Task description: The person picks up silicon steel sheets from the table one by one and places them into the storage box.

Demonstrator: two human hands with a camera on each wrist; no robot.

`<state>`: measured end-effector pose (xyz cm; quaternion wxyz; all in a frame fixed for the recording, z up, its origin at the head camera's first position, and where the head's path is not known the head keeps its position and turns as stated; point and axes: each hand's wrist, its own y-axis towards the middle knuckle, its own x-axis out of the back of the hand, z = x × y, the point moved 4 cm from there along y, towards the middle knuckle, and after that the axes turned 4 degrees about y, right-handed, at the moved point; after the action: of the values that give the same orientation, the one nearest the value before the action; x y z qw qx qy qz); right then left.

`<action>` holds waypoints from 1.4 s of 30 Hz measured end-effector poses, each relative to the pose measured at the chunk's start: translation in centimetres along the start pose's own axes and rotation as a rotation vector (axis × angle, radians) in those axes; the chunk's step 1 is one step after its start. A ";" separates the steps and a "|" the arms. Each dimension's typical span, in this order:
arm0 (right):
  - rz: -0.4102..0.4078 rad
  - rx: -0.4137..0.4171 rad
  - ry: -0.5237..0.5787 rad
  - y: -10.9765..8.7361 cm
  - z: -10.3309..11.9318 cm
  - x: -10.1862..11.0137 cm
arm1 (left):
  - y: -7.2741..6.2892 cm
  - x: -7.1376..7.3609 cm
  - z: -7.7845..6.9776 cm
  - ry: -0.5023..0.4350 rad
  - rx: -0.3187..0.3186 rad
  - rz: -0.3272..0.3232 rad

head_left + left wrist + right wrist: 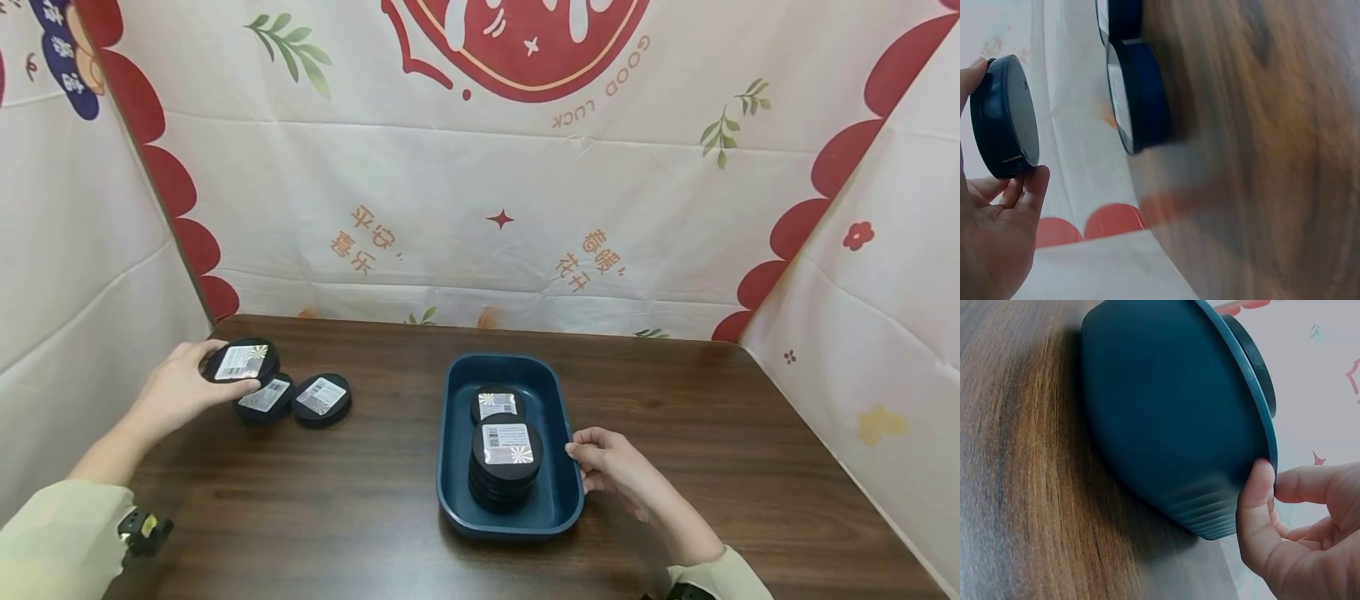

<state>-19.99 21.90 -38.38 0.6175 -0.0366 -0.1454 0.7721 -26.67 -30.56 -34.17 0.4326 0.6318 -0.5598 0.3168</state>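
My left hand (180, 379) holds a flat, round black disc (241, 362) with a white barcode label, thumb and fingers at its edge. In the left wrist view, that disc (1004, 119) hangs clear of the table. Two similar discs, a partly covered one (264, 398) and one to its right (322, 400), lie on the table beneath and beside it. With thumb and fingers, my right hand (618, 468) pinches the right rim of a dark blue rectangular tray (558, 492). Inside stand a front stack of black discs (504, 467) and another labelled disc (497, 402) behind it.
The brown wooden table (360, 525) carries everything. A white printed cloth (465, 183) with red scalloped edges hangs behind, and pale cloth walls (870, 367) close off both sides.
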 end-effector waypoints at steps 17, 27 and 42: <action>-0.003 0.001 0.003 -0.1 0.0 0.0 | -0.5 0.0 -4.9 -0.031 -0.134 -0.013; -0.013 -0.001 0.005 -0.3 -0.1 0.0 | -0.8 -0.5 -6.9 -0.024 -0.187 -0.002; -0.015 0.001 0.000 -0.1 0.1 0.0 | -0.4 -1.8 -9.9 -0.069 -0.274 0.036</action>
<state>-19.88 21.93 -38.30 0.6232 -0.0350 -0.1453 0.7676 -25.80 -20.86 -31.66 0.4897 0.5671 -0.6235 0.2233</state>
